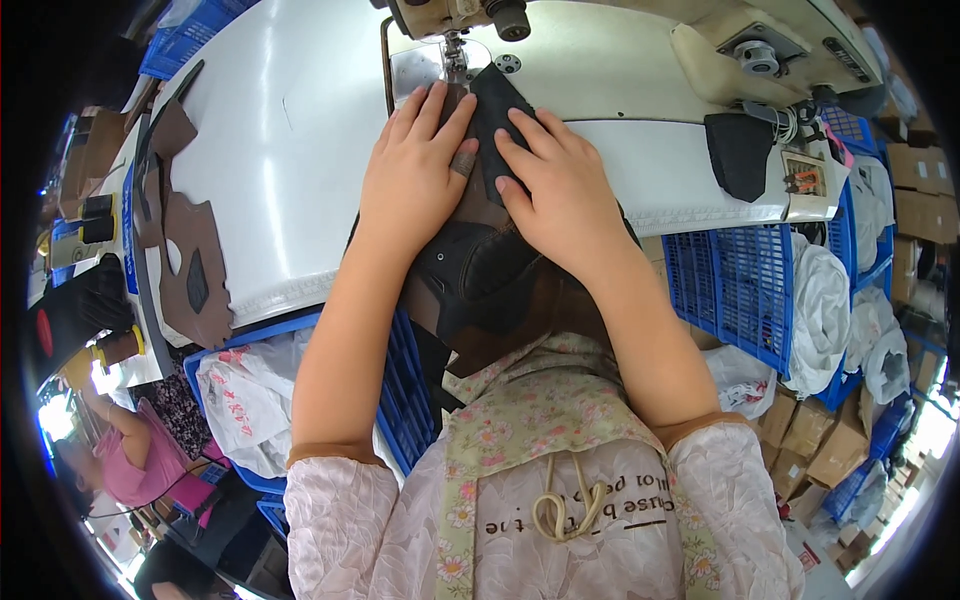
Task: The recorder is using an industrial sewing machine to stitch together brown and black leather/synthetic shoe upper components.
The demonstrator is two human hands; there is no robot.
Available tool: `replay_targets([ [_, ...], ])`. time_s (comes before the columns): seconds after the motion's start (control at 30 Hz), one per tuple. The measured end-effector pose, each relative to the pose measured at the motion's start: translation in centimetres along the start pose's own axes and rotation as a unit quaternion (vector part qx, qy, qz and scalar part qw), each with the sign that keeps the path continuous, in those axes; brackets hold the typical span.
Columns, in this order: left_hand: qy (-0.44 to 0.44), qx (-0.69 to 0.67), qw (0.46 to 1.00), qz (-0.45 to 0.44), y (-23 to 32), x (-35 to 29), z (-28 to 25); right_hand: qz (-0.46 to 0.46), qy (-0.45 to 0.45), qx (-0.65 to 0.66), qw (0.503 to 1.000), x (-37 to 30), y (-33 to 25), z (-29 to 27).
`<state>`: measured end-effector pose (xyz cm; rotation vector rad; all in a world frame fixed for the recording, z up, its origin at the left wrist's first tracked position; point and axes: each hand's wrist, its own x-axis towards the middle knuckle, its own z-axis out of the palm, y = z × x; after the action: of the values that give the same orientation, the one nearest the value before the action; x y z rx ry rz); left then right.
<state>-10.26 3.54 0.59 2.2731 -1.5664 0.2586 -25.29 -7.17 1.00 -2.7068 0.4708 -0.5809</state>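
Observation:
My left hand point(418, 170) lies flat on a dark brown and black shoe upper piece point(470, 290), its fingers stretched toward the sewing machine's presser foot point(455, 58). A grey wrap circles its thumb. My right hand point(553, 180) rests with fingers spread on a black flap point(492, 110) of the piece, whose pointed tip reaches beside the foot. The work runs from the needle area over the table's front edge to my lap, with brown panels and black stitched parts. The needle tip is too small to make out.
Brown cut pieces point(195, 275) lie at the table's left, and a black piece point(738, 155) at its right. Blue crates point(735, 290) stand below. A white bag point(255, 400) fills the left crate. Another person in pink point(145, 455) sits at far left.

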Motion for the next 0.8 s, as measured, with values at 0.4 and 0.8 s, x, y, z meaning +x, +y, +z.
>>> replay_targets([
  [0.4, -0.004, -0.031, 0.999, -0.014, 0.36, 0.01, -0.39, -0.022, -0.016, -0.005, 1.0, -0.02, 0.15, -0.47],
  [0.8, 0.007, -0.011, 1.0, -0.005, 0.23, 0.08, -0.16, -0.021, -0.025, 0.008, 0.999, 0.22, 0.17, -0.84],
])
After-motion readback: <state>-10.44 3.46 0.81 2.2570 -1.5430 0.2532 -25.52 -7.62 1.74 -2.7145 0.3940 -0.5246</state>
